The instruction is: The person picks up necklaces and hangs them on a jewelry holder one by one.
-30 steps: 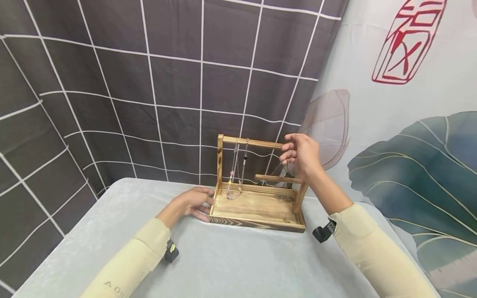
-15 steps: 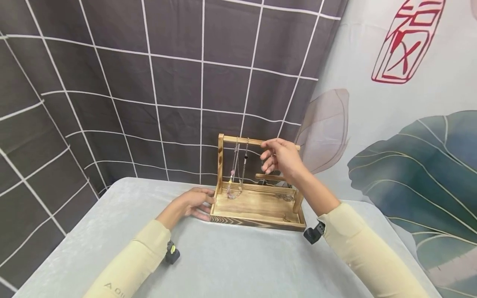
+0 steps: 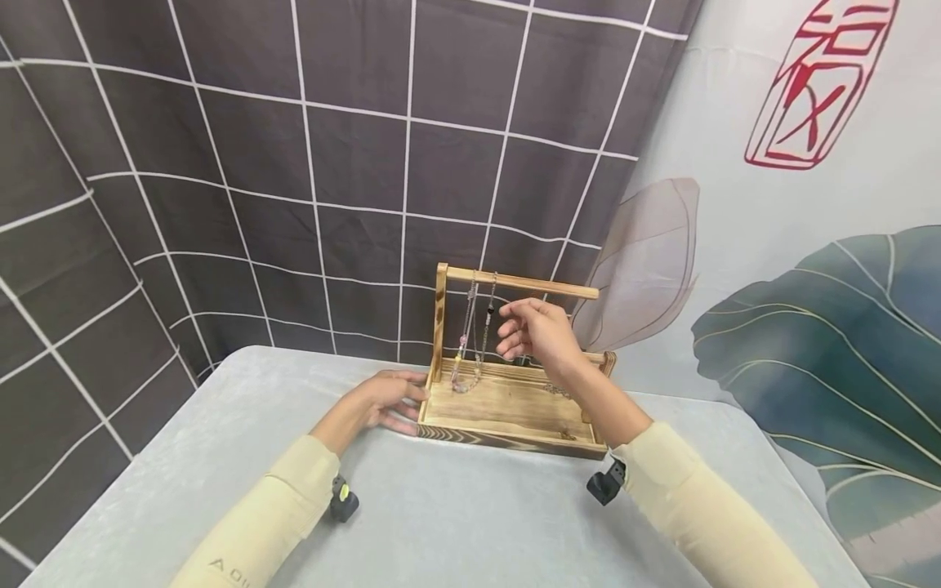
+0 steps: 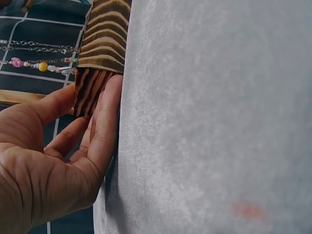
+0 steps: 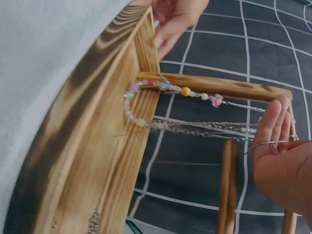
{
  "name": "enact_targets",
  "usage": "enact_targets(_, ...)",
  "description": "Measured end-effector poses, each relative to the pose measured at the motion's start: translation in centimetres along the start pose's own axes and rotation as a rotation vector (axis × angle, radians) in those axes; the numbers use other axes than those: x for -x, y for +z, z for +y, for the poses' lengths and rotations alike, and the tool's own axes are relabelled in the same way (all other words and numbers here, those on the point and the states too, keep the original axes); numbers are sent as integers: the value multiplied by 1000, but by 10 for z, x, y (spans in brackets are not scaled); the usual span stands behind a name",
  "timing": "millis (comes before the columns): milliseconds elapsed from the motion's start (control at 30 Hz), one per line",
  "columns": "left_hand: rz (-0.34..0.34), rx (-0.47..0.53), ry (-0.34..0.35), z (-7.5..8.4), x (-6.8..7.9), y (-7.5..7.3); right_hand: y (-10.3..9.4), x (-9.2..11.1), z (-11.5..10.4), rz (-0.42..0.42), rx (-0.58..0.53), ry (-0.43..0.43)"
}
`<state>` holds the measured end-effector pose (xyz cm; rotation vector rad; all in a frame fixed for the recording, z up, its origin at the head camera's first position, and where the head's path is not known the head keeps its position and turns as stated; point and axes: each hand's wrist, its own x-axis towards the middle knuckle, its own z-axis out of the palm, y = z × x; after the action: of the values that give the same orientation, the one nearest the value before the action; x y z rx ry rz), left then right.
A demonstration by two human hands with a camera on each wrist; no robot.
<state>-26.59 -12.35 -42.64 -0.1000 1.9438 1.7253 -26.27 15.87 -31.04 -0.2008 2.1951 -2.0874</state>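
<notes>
A wooden jewelry stand with a shallow tray base and a raised bar stands on the table. My left hand grips the tray's left end, thumb at the rim and fingers against the outer side, as the left wrist view shows. Necklaces, one a pastel beaded necklace, hang from the bar's left part down to the tray. My right hand is just right of them, below the bar, fingers bent. A thin silver strand crosses its fingers in the right wrist view; I cannot tell its kind.
A short lower bar juts from the stand's right side. A chain and a small piece of jewelry lie in the tray. Behind the grey-covered table hang a dark grid curtain and a printed pale cloth.
My right hand has moved left and slightly down, from the bar's right end to beside the hanging necklaces. My left hand stays at the tray's end. The head view has shifted slightly.
</notes>
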Motion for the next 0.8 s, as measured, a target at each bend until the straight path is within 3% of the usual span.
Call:
enact_targets(167, -2, 3, 3, 0, 0, 0, -1, 2, 4, 20, 17, -17)
enact_targets(367, -5, 3, 2, 0, 2, 0, -10, 6, 1, 126, 91, -119)
enact_targets(633, -5, -2, 8, 0, 3, -1, -31, 10, -3, 341, 605, -299)
enact_targets(800, -7, -5, 0, 1, 3, 0, -40, 11, -2, 365, 526, -328)
